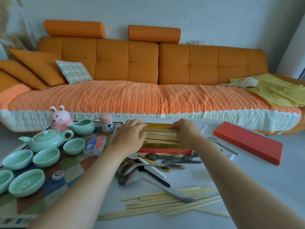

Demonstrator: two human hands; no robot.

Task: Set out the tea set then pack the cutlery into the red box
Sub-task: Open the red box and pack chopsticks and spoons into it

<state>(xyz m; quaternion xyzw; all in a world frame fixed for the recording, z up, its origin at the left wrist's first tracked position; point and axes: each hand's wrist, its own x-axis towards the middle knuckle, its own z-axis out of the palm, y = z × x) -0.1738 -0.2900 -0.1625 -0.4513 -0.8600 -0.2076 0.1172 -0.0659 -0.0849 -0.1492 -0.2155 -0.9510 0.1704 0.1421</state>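
The red box with a gold lining lies open in the middle of the table, a bundle of wooden chopsticks inside it. My left hand and my right hand both press on that bundle, one at each end. Its red lid lies to the right. In front of the box sit several spoons and a pile of loose chopsticks. On the left, a pale green teapot, pitcher and several cups stand on a patterned mat.
A pink rabbit figure, a small pink-capped jar, a plastic case and a small pebble share the mat. One spoon lies between box and lid. An orange sofa runs behind the table.
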